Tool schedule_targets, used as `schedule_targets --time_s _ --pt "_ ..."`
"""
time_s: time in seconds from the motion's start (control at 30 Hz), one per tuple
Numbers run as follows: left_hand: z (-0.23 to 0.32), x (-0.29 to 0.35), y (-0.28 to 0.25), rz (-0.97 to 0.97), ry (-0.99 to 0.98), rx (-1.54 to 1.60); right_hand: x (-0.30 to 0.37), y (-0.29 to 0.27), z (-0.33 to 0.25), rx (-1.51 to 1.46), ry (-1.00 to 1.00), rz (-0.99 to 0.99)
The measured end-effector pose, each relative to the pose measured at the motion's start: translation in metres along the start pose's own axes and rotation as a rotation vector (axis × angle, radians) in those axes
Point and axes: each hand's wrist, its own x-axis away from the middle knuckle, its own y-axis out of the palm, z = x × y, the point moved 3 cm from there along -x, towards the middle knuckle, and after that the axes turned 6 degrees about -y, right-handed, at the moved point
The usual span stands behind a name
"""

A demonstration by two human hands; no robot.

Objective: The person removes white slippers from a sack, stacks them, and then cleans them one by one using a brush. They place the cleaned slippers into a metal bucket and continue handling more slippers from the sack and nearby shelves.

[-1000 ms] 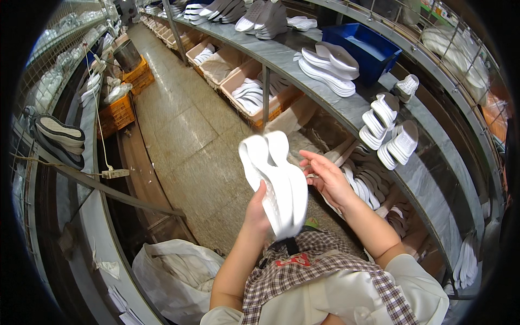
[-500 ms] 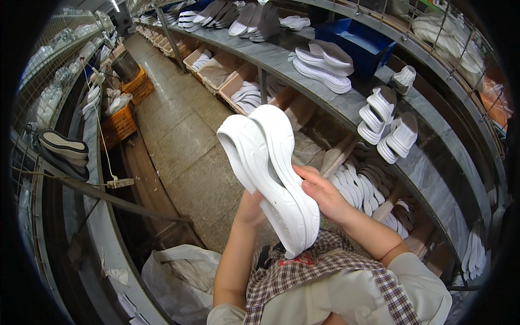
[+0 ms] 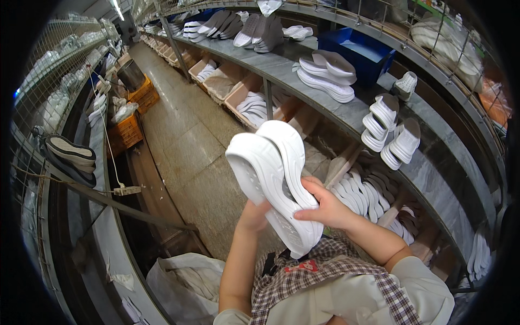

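A pair of white shoe soles (image 3: 271, 168) is held upright before my body, one pressed against the other, with their broad ends pointing away from me. My right hand (image 3: 325, 205) is closed on the right side of the pair, its thumb lying across the near sole's wall. On the left side my left hand (image 3: 253, 215) grips the other sole; most of its fingers are hidden behind it. The hollow inner face of the left sole shows small holes.
A grey bench (image 3: 336, 111) on the right carries stacked white soles (image 3: 326, 78) and a blue bin (image 3: 360, 51). Below it are tubs of soles (image 3: 253, 108). Left stand orange crates (image 3: 125, 132), a power strip (image 3: 127, 190) and a dark-rimmed sole (image 3: 70, 150). A white sack (image 3: 187, 281) lies low.
The pair of soles has tipped slightly, showing more of the left one's hollow inside. My right thumb has come over onto the sole's side wall. The whole view has shifted a little.
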Motion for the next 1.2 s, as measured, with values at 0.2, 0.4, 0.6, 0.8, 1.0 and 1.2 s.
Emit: schedule_targets --time_s 0.2,0.4,0.6,0.8,1.0,1.2 --pt "0.007 0.005 -0.007 -0.011 0.017 -0.069 -0.001 -0.001 0.001 0.130 -0.089 -0.042" --pt "0.006 0.002 -0.008 -0.009 0.002 -0.033 -0.002 -0.001 0.003 0.054 -0.040 -0.008" --pt "0.006 0.000 -0.009 -0.009 -0.006 -0.004 -0.003 -0.001 0.000 0.004 -0.044 0.005" --pt "0.007 -0.001 -0.001 0.273 -0.061 -0.021 -0.014 -0.016 0.012 0.463 -0.340 0.048" --pt "0.008 -0.008 0.028 0.195 -0.113 0.221 -0.017 -0.032 0.054 -0.289 -0.004 -0.038" --pt "0.000 -0.003 0.029 0.276 0.002 0.137 0.005 -0.011 0.062 -0.418 0.072 -0.017"
